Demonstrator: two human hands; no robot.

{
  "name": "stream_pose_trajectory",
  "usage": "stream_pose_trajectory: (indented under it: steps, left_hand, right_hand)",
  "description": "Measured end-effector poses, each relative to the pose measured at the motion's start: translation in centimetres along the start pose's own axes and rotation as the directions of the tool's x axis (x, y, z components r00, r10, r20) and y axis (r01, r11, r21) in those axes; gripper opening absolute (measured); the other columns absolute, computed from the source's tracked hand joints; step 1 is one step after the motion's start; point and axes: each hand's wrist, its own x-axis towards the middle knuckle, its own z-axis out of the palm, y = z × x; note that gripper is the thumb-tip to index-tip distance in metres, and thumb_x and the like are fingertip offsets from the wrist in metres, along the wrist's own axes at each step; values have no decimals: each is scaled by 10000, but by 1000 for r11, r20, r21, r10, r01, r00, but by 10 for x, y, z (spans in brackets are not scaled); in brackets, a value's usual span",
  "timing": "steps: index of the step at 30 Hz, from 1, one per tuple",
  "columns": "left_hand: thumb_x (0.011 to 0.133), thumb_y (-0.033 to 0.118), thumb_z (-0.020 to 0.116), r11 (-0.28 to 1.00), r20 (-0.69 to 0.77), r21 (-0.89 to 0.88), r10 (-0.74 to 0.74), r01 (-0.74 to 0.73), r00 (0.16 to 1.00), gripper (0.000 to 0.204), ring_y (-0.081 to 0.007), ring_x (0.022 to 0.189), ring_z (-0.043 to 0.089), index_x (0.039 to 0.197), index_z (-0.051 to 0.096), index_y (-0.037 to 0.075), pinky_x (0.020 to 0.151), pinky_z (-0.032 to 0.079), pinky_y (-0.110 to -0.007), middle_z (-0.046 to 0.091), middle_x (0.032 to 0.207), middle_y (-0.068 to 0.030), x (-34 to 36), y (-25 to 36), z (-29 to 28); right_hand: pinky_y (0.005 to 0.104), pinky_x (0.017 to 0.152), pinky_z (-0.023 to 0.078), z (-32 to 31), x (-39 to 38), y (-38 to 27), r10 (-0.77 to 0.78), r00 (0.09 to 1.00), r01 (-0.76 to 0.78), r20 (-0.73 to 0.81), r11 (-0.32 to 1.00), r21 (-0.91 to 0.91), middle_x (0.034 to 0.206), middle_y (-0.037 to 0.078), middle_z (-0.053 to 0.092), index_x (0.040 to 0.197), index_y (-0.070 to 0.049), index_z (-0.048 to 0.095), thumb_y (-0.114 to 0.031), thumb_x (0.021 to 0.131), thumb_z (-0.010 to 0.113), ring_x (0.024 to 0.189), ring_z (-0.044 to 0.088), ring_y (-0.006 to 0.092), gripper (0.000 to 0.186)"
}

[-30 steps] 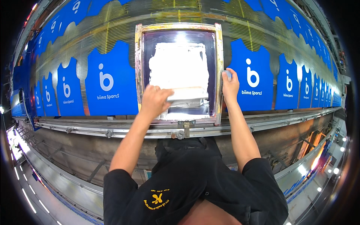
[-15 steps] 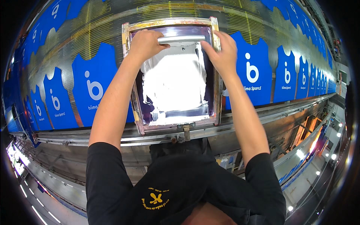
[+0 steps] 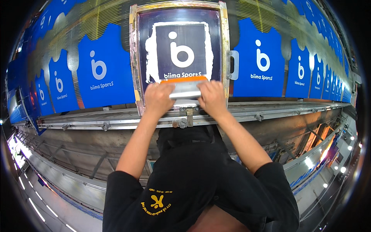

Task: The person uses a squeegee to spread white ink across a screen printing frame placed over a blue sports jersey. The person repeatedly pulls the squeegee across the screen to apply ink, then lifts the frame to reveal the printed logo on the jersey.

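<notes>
Both my hands grip a silver squeegee [image 3: 184, 89] with an orange blade, low inside a framed printing screen [image 3: 224, 31]. My left hand [image 3: 158, 96] closes on the squeegee's left end and my right hand [image 3: 211, 96] on its right end, at the screen's near part. Above the blade, a dark square area of mesh [image 3: 166, 54] shows a white logo and lettering, bordered by smeared white ink [image 3: 208, 46]. A silver handle piece [image 3: 234, 65] sits beside the frame's right side. A metal clamp [image 3: 189, 116] is at the frame's near edge.
Rows of blue sleeveless garment panels [image 3: 102, 67] with white printed logos lie left and right of the screen on a long printing table [image 3: 73, 63]. A metal rail [image 3: 259, 118] runs along the near edge, over metal framework [image 3: 96, 154] with ceiling lights beyond at the sides.
The squeegee has moved from the screen's far end down to the near end, with both hands now gripping it. The white ink that covered the middle is swept down, uncovering the logo.
</notes>
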Motion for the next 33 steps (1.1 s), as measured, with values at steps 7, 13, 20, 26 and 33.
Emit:
stream_pose_trajectory:
  steps: [7, 13, 20, 26, 33]
  left_hand:
    - [618, 112, 862, 994, 189, -25, -99, 105, 977, 584, -278, 985, 675, 1194, 766, 109, 911, 489, -443, 765, 1154, -61, -67, 37, -22]
    - [701, 232, 895, 994, 354, -106, 59, -22, 933, 379, -285, 905, 691, 1056, 810, 130, 861, 477, -442, 767, 960, -70, -16, 7, -62]
    - [764, 519, 881, 993, 208, 58, 86, -100, 974, 364, -359, 756, 753, 838, 828, 167, 703, 595, -486, 763, 763, -129, 222, -105, -52]
    - [760, 498, 893, 994, 207, 84, -91, 74, 974, 360, -330, 822, 736, 899, 843, 170, 759, 579, -475, 778, 845, -107, 226, -127, -24]
    - [618, 309, 946, 999, 126, 43, -21, 15, 992, 388, -259, 795, 702, 973, 829, 203, 750, 513, -412, 796, 925, -17, 35, -66, -26]
  right_hand:
    - [457, 977, 438, -11, -53, -30, -14, 992, 11, 127, 1000, 27, 1136, 74, 693, 1138, -69, 682, -47, 682, 822, 1100, 636, 281, 477]
    - [462, 931, 466, -41, -14, -25, -62, 980, 58, 188, 998, 25, 1019, 73, 690, 1092, -71, 696, -105, 732, 837, 987, 650, 293, 388]
    - [524, 839, 527, -28, 213, 54, 63, 993, -50, 98, 991, -128, 929, 166, 722, 1026, -46, 731, -292, 881, 829, 922, 702, 382, 303]
    - [505, 810, 514, 17, 237, 61, 54, 994, -67, -93, 987, -147, 913, 138, 709, 922, -35, 685, -258, 837, 865, 888, 667, 388, 299]
    - [452, 835, 454, 27, 67, -19, 7, 999, -4, 31, 993, -115, 935, 105, 624, 1008, -64, 657, -147, 699, 854, 927, 622, 312, 376]
